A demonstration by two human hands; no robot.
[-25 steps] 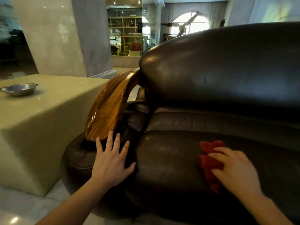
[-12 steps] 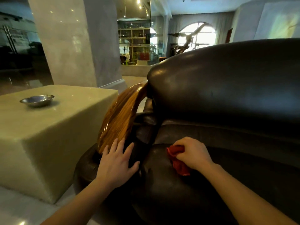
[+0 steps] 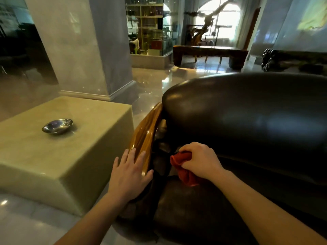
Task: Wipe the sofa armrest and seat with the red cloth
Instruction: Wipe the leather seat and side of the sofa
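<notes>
A dark leather sofa fills the right half, with a rounded backrest (image 3: 247,110) and a seat cushion (image 3: 185,206) below it. Its armrest (image 3: 145,131) is a curved panel of glossy striped wood at the sofa's left end. My left hand (image 3: 130,175) lies flat with fingers spread on the lower end of that wooden armrest. My right hand (image 3: 200,160) is closed on the bunched red cloth (image 3: 183,165), pressing it into the gap where seat, backrest and armrest meet. Part of the cloth hangs out below my fist.
A pale stone block table (image 3: 67,152) stands right beside the armrest, with a small metal bowl (image 3: 57,126) on top. Behind it rises a marble pillar (image 3: 79,46). Polished floor (image 3: 152,82) stretches beyond to a wooden table (image 3: 210,52) and glass shelving (image 3: 148,27).
My right hand has dragged the red cloth leftward across the seat, from the cushion's middle into the corner by the armrest. My left hand has slid up onto the wood. The camera has risen.
</notes>
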